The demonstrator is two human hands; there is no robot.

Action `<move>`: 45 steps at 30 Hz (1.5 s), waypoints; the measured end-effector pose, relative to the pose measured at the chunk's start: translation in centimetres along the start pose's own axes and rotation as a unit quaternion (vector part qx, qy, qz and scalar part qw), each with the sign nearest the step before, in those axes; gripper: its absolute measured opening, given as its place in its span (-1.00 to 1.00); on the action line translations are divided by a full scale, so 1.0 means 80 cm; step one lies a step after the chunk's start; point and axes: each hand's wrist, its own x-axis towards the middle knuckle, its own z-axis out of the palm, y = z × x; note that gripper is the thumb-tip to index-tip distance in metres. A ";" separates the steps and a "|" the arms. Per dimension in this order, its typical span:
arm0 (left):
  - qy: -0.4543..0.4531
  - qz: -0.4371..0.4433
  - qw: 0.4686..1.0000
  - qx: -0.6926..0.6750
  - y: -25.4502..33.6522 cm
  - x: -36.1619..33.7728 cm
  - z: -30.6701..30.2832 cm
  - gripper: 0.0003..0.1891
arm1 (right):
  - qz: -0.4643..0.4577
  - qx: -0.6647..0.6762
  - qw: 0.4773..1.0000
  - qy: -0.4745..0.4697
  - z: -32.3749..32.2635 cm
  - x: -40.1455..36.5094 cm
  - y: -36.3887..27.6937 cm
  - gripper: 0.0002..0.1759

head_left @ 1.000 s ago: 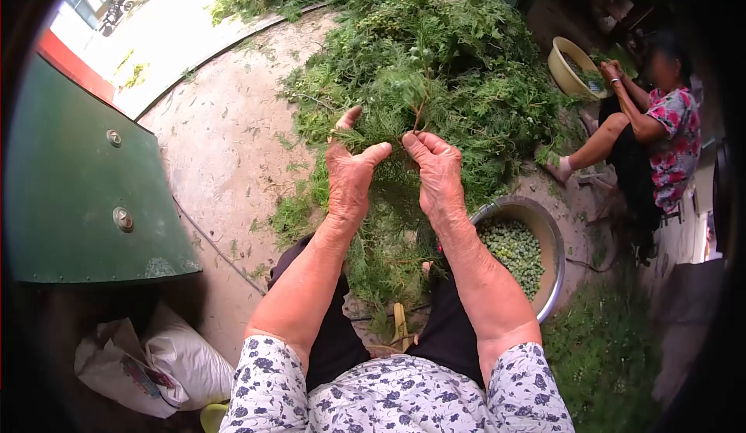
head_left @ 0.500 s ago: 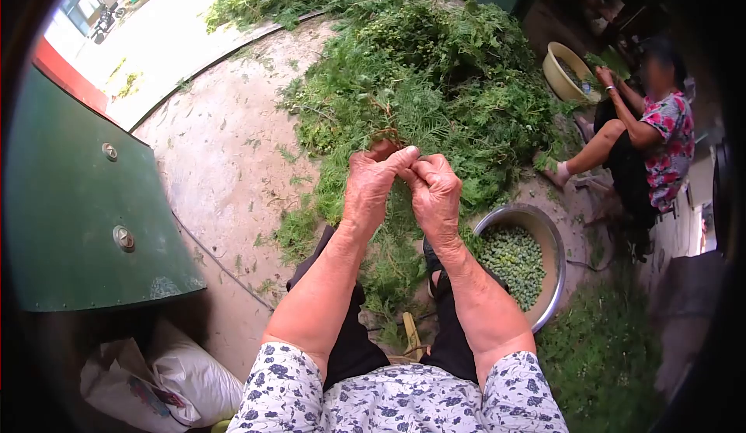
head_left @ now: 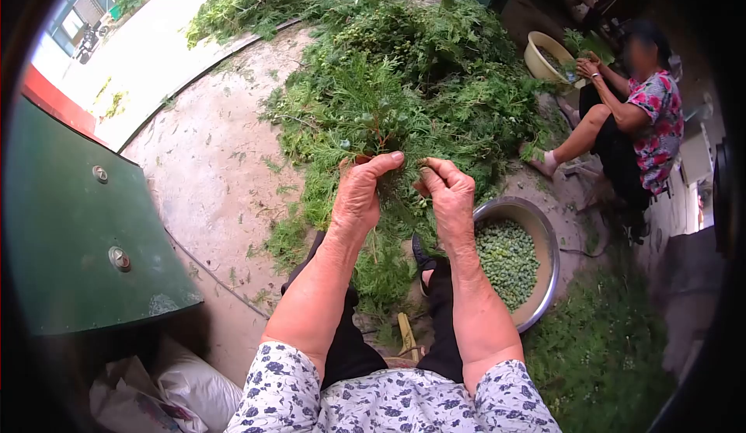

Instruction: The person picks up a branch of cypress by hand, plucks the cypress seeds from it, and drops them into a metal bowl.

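Note:
Just above the middle of the view, my left hand (head_left: 359,192) is closed round the stem of a green conifer sprig (head_left: 378,126) bearing small pale bluish-green cones. The sprig's feathery fronds point away from me. To its right and a little apart from it, my right hand (head_left: 449,192) is pinched, thumb against fingers; what lies between the fingertips is too small to make out. Beside my right forearm stands a round metal basin (head_left: 550,277) with many small green cones (head_left: 507,258) in it.
A large heap of conifer branches (head_left: 435,52) spreads ahead. At right a seated person (head_left: 649,122) handles greenery beside a yellowish basin (head_left: 536,58). A green metal door (head_left: 93,231) stands at left, with white sacks (head_left: 194,382) below. More greenery (head_left: 598,347) lies at lower right.
My hands were together at the sprig and have moved apart, the right one drawing away to the right. The sprig's cones now show above my left hand. The view has shifted slightly.

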 end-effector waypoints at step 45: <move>0.001 0.133 0.987 0.087 0.001 -0.053 0.023 -0.88 | -0.090 0.029 0.995 0.020 0.028 -0.027 -0.042 -0.80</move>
